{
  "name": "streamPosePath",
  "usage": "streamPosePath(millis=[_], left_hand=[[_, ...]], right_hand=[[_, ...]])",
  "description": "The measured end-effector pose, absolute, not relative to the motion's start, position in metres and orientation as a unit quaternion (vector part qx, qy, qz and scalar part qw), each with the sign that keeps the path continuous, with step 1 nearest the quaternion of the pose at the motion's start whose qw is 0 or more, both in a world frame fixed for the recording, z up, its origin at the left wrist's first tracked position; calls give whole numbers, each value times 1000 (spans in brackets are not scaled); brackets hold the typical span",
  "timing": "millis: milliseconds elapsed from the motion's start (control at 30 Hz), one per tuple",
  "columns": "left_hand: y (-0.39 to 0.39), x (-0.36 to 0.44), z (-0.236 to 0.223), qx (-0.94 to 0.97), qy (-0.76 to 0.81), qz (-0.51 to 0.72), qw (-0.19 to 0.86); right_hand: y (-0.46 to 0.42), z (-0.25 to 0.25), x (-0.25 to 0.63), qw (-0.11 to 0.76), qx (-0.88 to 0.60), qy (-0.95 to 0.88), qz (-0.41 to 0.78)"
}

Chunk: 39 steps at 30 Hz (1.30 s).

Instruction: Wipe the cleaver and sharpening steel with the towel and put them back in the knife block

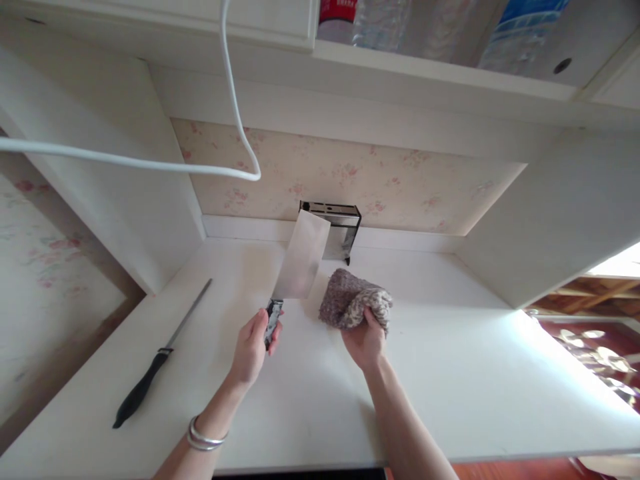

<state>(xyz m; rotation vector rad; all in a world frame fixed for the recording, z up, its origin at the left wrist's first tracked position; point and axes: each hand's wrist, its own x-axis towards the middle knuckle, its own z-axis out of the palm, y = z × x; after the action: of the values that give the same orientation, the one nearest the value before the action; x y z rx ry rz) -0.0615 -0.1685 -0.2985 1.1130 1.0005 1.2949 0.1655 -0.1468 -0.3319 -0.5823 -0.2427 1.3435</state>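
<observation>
My left hand [254,343] is closed round the dark handle of a cleaver [304,257], whose broad blade points up and away from me. In my right hand [367,337] is a bunched, fuzzy grey-brown cloth [350,297], held just right of the blade and apart from it. Behind the blade's tip, a black and silver knife block [345,233] stands against the back wall, partly hidden by the cleaver. A sharpening steel [150,373] with a black handle lies on the counter to the left of my hands.
The white counter [450,373] is framed by side panels and a flowered back wall. A white cable [165,165] hangs across the upper left. Overhead, a shelf [440,73] holds several plastic bottles [383,23].
</observation>
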Motion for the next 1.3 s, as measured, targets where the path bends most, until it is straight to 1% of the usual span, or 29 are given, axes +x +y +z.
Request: streamPosePath(millis=[67,167,267,433,600,867,1100,1300], left_hand=[[-168,-59,-300,428,387,547,607],[-168,-54,-303,408,373,526,646],[-171,-47,-305,466,393,477,633],[-178,-34,-304,597,424,390,559],[-178,-32,-303,575,424,372,592],[-169,-43,-300,538,414,389,622],[-166,-53,-298,507,415,380,652],[-163,-59,-297,507,415,352,668]], right_hand=[[-150,-338,148,700,-265,-139,649],[-156,-342,126,668,-257,-178,676],[-161,-340,109,652,-269,-207,678],[-163,-338,99,650,-371,-215,628],[-162,-337,102,634,-382,-220,635],[-161,-338,108,648,-358,-212,638],[-160,-322,120,676,-328,-176,635],[-153,-315,145,735,-331,-145,574]])
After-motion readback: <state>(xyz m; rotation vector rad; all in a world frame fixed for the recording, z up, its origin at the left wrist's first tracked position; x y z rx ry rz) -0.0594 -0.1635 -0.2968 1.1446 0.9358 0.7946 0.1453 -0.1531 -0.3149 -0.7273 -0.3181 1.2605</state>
